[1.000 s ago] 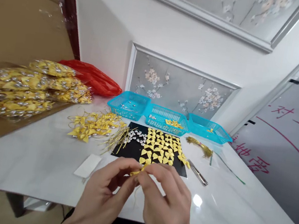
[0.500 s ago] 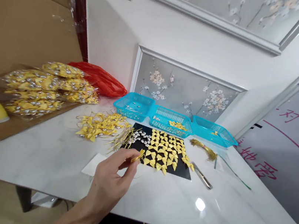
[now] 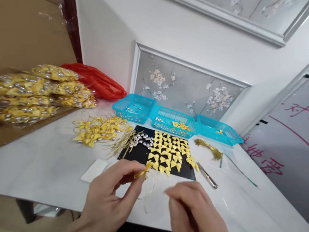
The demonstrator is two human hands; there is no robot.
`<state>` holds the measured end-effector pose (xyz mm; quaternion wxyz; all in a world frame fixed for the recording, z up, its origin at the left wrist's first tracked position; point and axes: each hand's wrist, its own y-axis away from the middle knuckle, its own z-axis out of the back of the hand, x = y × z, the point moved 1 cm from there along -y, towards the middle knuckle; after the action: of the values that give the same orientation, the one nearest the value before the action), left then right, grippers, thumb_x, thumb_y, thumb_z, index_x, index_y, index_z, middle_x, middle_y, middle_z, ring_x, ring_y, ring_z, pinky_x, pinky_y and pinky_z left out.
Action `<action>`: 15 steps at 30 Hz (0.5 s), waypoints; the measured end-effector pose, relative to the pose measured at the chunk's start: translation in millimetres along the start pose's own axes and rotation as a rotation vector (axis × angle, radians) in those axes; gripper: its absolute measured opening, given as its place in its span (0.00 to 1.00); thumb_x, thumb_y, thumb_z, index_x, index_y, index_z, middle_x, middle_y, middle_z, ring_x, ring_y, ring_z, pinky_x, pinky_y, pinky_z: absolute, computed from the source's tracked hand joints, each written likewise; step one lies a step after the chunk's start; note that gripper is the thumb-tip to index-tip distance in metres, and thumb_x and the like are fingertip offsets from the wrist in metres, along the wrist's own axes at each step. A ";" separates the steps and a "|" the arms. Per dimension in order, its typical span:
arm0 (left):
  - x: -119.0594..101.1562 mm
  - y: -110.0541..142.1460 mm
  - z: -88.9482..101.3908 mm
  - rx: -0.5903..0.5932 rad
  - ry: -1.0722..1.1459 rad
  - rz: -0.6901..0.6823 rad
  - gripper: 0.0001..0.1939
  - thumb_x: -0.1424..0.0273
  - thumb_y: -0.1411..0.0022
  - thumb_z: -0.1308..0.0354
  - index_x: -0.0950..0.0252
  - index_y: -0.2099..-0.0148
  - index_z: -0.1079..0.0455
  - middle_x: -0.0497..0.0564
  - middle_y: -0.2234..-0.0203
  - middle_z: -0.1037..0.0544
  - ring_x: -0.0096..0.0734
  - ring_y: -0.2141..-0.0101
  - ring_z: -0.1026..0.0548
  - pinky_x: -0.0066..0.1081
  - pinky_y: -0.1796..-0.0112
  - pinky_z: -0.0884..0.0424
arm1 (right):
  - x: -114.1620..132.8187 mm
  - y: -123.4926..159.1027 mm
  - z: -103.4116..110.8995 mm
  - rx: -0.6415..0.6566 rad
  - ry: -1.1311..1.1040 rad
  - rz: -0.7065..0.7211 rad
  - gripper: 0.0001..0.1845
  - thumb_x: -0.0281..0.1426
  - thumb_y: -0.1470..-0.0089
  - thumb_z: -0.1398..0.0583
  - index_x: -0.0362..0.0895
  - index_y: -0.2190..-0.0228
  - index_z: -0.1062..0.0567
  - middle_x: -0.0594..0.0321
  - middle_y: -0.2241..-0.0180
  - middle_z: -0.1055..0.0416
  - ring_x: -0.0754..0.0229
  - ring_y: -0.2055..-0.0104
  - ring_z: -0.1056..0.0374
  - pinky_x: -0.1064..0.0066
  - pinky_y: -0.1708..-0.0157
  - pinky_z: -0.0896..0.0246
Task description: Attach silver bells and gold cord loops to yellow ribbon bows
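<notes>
Between thumb and forefinger my left hand (image 3: 112, 197) pinches a yellow ribbon bow (image 3: 142, 173). A thin gold cord (image 3: 152, 187) loops down from the bow on its right. My right hand (image 3: 198, 219) is raised beside it, apart from the bow, thumb and fingertips pressed together; they are blurred, and what they hold, if anything, cannot be made out. Just beyond my hands, rows of small yellow bows (image 3: 166, 154) and a cluster of silver beads (image 3: 142, 140) lie on a black mat (image 3: 134, 155). Loose gold cords (image 3: 121, 144) lie across the mat's left edge.
Blue baskets (image 3: 133, 113) line the wall. Left stand a pile of yellow bows with cords (image 3: 98, 129), bagged bows (image 3: 34, 90) and a red bag (image 3: 96, 80). A metal cutter-like tool (image 3: 207, 176) and tied gold cords (image 3: 209, 149) lie right. A white square (image 3: 94, 171) is near my left hand.
My right hand has come into view from below, up beside my left hand. The left still pinches the bow, and its cord loop now shows more. The camera view has shifted slightly.
</notes>
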<state>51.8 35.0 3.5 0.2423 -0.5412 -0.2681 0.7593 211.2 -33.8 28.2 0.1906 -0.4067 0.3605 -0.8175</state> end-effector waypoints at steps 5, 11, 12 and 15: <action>-5.9 0.9 -1.9 0.053 0.032 0.010 0.13 0.78 0.40 0.41 0.53 0.58 0.28 0.42 0.68 0.22 0.26 0.67 0.23 0.22 0.64 0.27 | -12.7 -12.0 -13.9 0.018 0.017 -0.030 0.13 0.24 0.41 0.42 0.45 0.54 0.28 0.62 0.64 0.32 0.68 0.76 0.35 0.76 0.75 0.31; -5.3 2.2 -2.6 0.016 0.133 0.160 0.09 0.75 0.42 0.39 0.55 0.61 0.26 0.45 0.63 0.19 0.31 0.60 0.21 0.24 0.58 0.24 | -9.0 -1.7 -18.7 -0.090 0.056 0.013 0.06 0.23 0.40 0.43 0.45 0.66 0.26 0.64 0.70 0.36 0.67 0.76 0.38 0.77 0.78 0.37; -5.8 2.8 -2.6 0.009 0.142 0.180 0.09 0.75 0.42 0.38 0.55 0.61 0.26 0.46 0.64 0.18 0.32 0.61 0.20 0.25 0.59 0.23 | -8.0 0.2 -21.1 -0.085 0.049 0.029 0.07 0.23 0.39 0.43 0.44 0.67 0.26 0.64 0.71 0.37 0.67 0.76 0.38 0.77 0.79 0.38; -9.1 3.4 -2.8 -0.021 0.152 0.197 0.08 0.75 0.43 0.38 0.57 0.63 0.25 0.46 0.67 0.18 0.32 0.64 0.19 0.24 0.61 0.22 | -8.2 3.6 -28.6 -0.136 0.132 0.053 0.08 0.22 0.38 0.44 0.41 0.64 0.25 0.61 0.71 0.36 0.64 0.74 0.35 0.74 0.76 0.36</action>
<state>56.9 26.9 6.7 0.1804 -0.6233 -0.2025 0.7334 193.2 -18.8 9.5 0.1597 -0.3542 0.4376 -0.8109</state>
